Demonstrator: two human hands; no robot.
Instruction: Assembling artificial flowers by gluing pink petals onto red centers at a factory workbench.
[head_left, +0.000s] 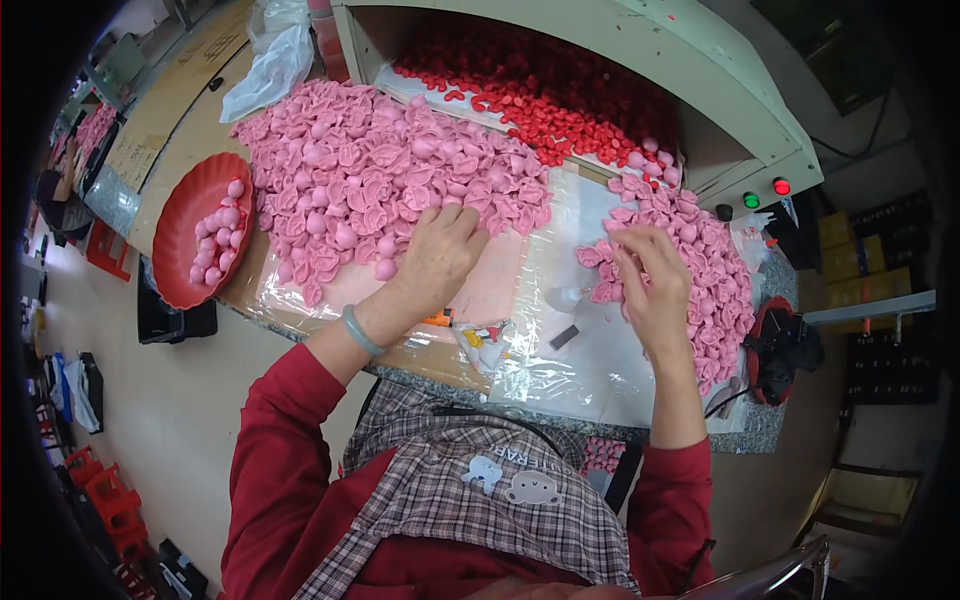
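Observation:
A broad heap of pink ruffled flower-shaped pieces [370, 160], with smooth pink balls among them, covers the table in front of me. My left hand [438, 258] is at the heap's near edge. Its fingers are curled closed, and what they grip is hidden. To the right, my right hand [655, 285] is closed in a pinch beside a second heap of pink flower pieces [705, 285]. Pink pieces lie by its fingertips, but what is between them cannot be made out. A small translucent bottle [565, 298] and a dark grey block [564, 337] are between my hands.
At the left table edge a red scalloped bowl [180, 255] holds pink balls. Behind the heaps, a pale green machine housing [590, 50] covers many red pieces [540, 125]. A crumpled patterned wrapper [484, 345] lies near me. A red container with black cloth [785, 350] is at right.

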